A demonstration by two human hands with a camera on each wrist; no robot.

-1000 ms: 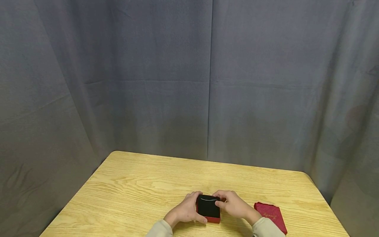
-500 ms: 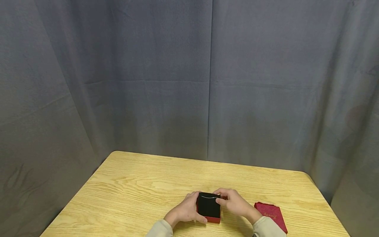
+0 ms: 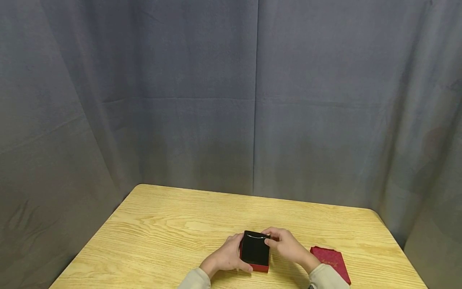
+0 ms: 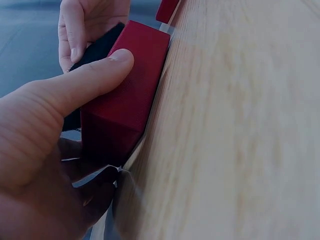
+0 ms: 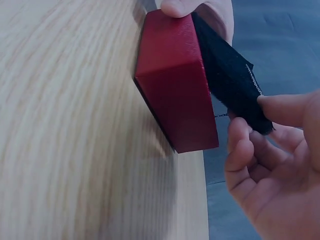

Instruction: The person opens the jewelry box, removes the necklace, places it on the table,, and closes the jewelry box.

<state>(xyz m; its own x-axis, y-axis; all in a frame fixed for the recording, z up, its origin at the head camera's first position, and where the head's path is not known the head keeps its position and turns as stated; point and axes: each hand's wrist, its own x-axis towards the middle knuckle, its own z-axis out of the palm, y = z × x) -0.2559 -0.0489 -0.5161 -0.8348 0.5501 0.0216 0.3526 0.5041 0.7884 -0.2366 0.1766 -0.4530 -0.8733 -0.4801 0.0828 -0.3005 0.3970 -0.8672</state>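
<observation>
A small red jewelry box (image 3: pixel 259 268) sits on the table with a black insert pad (image 3: pixel 255 251) in it. My left hand (image 3: pixel 227 253) grips the box from the left, thumb on its near wall (image 4: pixel 132 85). With thumb and fingers my right hand (image 3: pixel 286 245) pinches the pad's far right corner. In the right wrist view the pad (image 5: pixel 227 70) tilts up out of the box, its far edge highest. A thin silver chain (image 5: pixel 253 79) lies across the pad near that edge, and a short piece of chain (image 5: pixel 221 116) shows below the pad.
A dark red lid (image 3: pixel 330 260) with gold lettering lies on the table to the right, close to the right sleeve (image 3: pixel 326 277). The wooden table (image 3: pixel 173 224) ends at a grey curtain (image 3: pixel 195 120) behind it.
My right hand has moved slightly up and away, raising the far edge of the black insert pad out of the box. The left hand and the box have stayed put.
</observation>
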